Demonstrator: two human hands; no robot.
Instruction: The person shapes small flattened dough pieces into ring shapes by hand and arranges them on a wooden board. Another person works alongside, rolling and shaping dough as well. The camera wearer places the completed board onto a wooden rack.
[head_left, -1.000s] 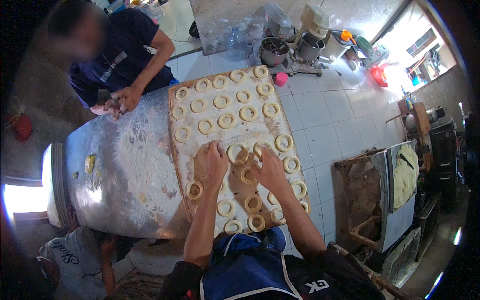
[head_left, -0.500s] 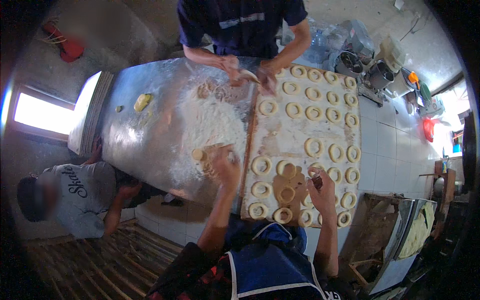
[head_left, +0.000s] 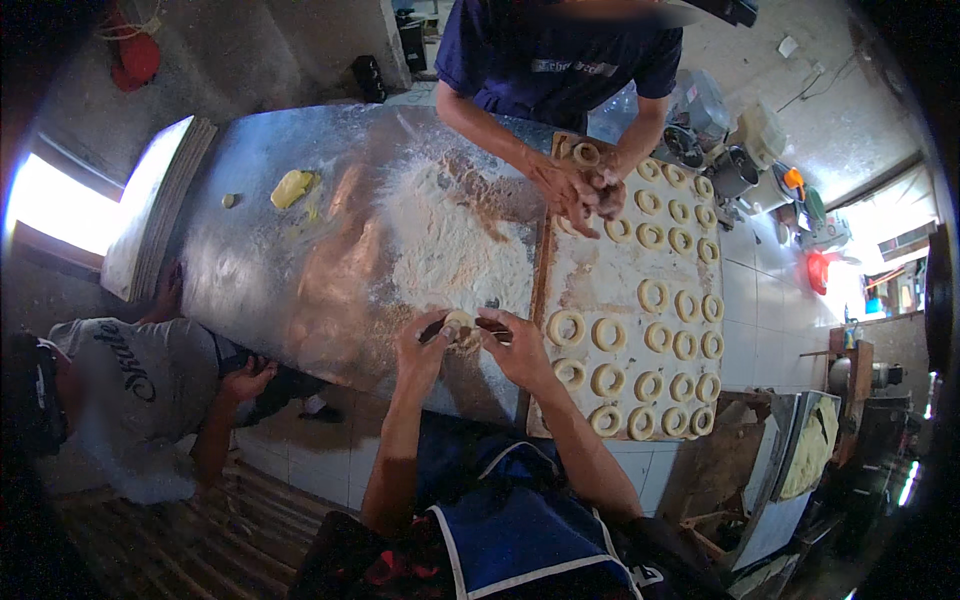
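A small round dough piece (head_left: 458,320) is between my two hands, over the near edge of the flour patch. My left hand (head_left: 420,340) is closed, thumb and fingers pinching the dough from its left side. My right hand (head_left: 517,348) is close on the dough's right, with its fingers curled together. Something small and grey shows by its fingertips, too small to name. Dough rings (head_left: 610,335) lie in rows on the floured board (head_left: 590,270) to my right. Loose flour (head_left: 440,240) is spread over the metal table (head_left: 270,260).
Across the table, a person in a dark shirt works with both hands (head_left: 585,190) together above the board's far left part. Another person (head_left: 150,380) sits at the left. A yellow lump (head_left: 293,188) and a small dough piece (head_left: 229,200) lie on the table's left part.
My right hand has moved left, off the board, to the dough piece. My left hand now grips that piece. The other person's hands have come together over the board. The view has shifted.
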